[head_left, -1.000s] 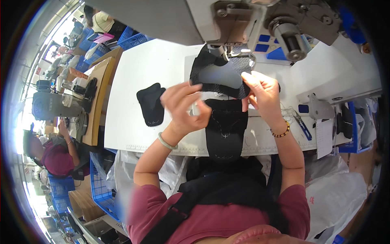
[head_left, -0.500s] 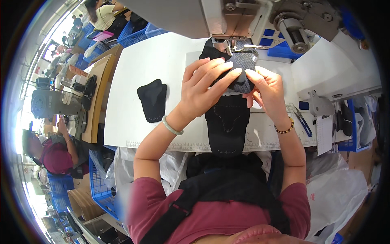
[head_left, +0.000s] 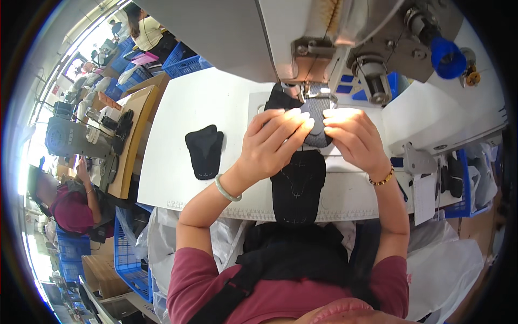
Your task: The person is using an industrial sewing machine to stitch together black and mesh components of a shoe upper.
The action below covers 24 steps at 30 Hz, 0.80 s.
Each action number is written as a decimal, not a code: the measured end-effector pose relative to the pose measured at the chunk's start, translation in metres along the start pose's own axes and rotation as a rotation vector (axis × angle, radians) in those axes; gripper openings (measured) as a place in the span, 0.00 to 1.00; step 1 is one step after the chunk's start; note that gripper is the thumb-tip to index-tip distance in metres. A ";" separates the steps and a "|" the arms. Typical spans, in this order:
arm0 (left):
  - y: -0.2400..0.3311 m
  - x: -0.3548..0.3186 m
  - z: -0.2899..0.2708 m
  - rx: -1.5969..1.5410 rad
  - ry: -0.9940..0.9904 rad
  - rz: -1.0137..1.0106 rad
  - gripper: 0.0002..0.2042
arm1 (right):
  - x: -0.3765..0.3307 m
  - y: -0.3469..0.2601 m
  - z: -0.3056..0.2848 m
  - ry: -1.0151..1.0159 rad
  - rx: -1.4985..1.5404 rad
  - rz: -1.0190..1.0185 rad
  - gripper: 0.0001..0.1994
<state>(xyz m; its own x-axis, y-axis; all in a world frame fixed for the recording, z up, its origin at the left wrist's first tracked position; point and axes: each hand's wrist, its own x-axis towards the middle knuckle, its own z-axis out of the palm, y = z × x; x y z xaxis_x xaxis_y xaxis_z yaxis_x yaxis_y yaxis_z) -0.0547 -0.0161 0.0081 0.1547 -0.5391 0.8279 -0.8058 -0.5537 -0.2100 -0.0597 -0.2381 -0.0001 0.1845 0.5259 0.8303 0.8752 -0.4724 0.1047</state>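
Left hand (head_left: 274, 141) flattened, right hand (head_left: 356, 139) curled, touching fabric (head_left: 318, 138)

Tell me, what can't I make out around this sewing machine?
All in the head view:
- Middle of the dark grey piece: covered by the left hand.
- Right thumb: hidden behind the right hand.
- Top of the sewing machine: cut off by the upper edge.
- Stitches at the presser foot: too small.

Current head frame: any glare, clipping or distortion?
Head view, centre: bright light washes out fingertips on the left hand and right hand; head view, left rim: white patches look clipped; head view, below centre: the front edge of the table bows.
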 end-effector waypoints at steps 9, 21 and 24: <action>-0.005 -0.001 0.001 -0.021 0.008 0.036 0.12 | 0.000 0.002 -0.001 -0.002 -0.026 -0.066 0.10; -0.023 0.000 0.013 -0.049 0.030 0.059 0.13 | 0.009 0.004 -0.002 -0.036 -0.105 -0.041 0.11; -0.025 0.000 0.017 -0.080 0.058 0.034 0.14 | 0.010 0.002 -0.004 -0.072 -0.136 -0.032 0.11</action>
<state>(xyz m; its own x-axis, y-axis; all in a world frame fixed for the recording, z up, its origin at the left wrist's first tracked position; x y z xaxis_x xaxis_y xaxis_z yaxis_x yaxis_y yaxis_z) -0.0245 -0.0131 0.0044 0.0946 -0.5178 0.8502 -0.8533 -0.4821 -0.1986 -0.0575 -0.2367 0.0105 0.1933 0.5893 0.7845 0.8131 -0.5437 0.2080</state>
